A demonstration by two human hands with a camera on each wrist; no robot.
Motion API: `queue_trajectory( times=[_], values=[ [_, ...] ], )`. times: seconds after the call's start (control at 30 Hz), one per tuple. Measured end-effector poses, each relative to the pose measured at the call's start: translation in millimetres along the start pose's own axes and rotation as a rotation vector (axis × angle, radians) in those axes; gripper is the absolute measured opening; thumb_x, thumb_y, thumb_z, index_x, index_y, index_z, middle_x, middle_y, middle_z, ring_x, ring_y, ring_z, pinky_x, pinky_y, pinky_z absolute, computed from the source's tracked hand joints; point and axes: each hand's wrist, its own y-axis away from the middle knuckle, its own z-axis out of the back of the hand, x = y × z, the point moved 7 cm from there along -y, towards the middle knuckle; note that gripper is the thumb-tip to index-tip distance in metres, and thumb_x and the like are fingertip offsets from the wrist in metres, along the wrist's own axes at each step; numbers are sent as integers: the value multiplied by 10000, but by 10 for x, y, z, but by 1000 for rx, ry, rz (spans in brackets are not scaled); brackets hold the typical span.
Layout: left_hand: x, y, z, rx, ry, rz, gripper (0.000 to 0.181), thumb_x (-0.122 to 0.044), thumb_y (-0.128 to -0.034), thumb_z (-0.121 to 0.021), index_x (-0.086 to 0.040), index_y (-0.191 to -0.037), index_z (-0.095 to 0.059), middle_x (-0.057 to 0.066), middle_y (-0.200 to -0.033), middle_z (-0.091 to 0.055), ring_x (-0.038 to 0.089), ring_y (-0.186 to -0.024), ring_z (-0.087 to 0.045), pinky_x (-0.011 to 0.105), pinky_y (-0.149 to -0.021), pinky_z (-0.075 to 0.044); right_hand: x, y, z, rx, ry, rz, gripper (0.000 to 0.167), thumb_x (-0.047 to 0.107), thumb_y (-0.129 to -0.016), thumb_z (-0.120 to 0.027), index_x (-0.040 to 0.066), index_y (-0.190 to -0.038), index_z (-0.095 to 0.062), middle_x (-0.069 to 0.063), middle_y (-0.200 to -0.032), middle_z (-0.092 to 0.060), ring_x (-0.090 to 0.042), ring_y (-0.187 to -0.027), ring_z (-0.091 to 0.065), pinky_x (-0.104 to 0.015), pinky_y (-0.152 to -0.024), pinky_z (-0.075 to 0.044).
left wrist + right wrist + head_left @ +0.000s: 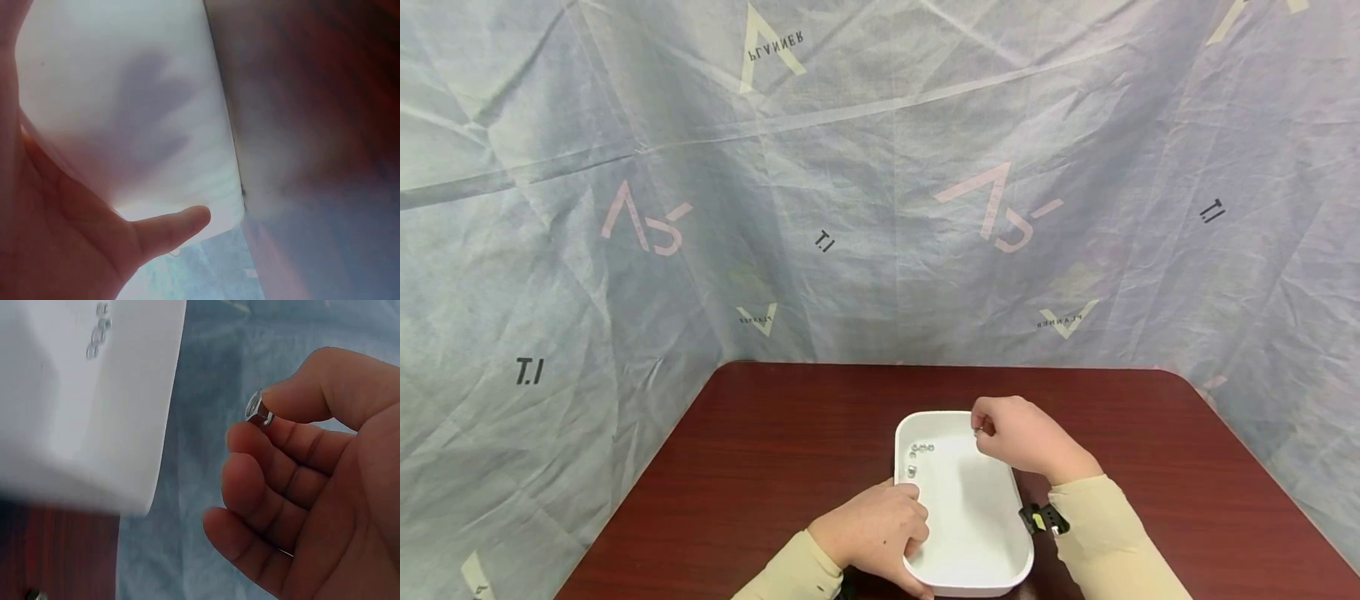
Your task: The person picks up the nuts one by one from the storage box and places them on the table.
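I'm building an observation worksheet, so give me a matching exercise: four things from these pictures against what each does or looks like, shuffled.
1. Left hand
2. Right hand
3. Tray
4. Tabletop

A. Dark reddish-brown
B. Pinches a hex nut
C. Grips the tray's side
D. White, with small metal pieces inside

Pairs: 1-C, 2-B, 3-D, 4-A

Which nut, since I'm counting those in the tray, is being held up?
The metal nut pinched in the right hand: it is held aloft, while the nuts inside the white tray lie on its floor, toward its far left corner.
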Motion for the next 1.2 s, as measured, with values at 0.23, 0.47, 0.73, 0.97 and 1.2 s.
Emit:
queue_trajectory(
  times=[0.23, 0.47, 0.73, 0.97, 1.2],
  values=[
    [9, -4, -24, 15, 0, 5, 581, -807, -660, -714, -326, -513, -425, -231, -588, -345, 14, -637, -324, 166, -595, -290, -302, 184, 84, -16, -47, -76, 91, 94, -879, -631, 164, -937, -637, 54, -744, -554, -116, -633, -496, -345, -613, -427],
    [8, -1, -31, 14, -7, -1, 578, -808, -663, -711, -326, -514, -430, -231, -591, -349, 16, -640, -324, 164, -614, -298, -593, 325, 96, -36, -59, -135, 101, 93, -861, -650, 161, -923, -610, 55, -730, -564, -125, -635, -511, -350, -620, -428],
    [22, 5, -21, 42, 42, 16, 579, -804, -673, -713, -321, -520, -432, -229, -602, -337, 9, -652, -306, 167, -630, -288, -935, 397, 64, -33, 0, -176, 85, 100, -834, -658, 143, -886, -606, 42, -748, -573, -140, -674, -520, -366, -644, -439],
    [19, 3, -24, 33, 30, 11, 585, -808, -670, -710, -318, -522, -428, -227, -598, -335, 12, -647, -307, 162, -619, -286, -1232, 419, -71, 10, 8, -225, 76, 103, -845, -668, 115, -894, -612, 14, -777, -580, -154, -692, -527, -371, -647, -452],
    [16, 2, -28, 21, 27, 12, 585, -809, -665, -714, -320, -523, -425, -229, -595, -339, 12, -647, -311, 162, -600, -278, -1351, 418, -183, 25, 18, -239, 78, 90, -821, -664, 116, -873, -613, 20, -746, -574, -149, -670, -520, -378, -643, -447]
  ],
)
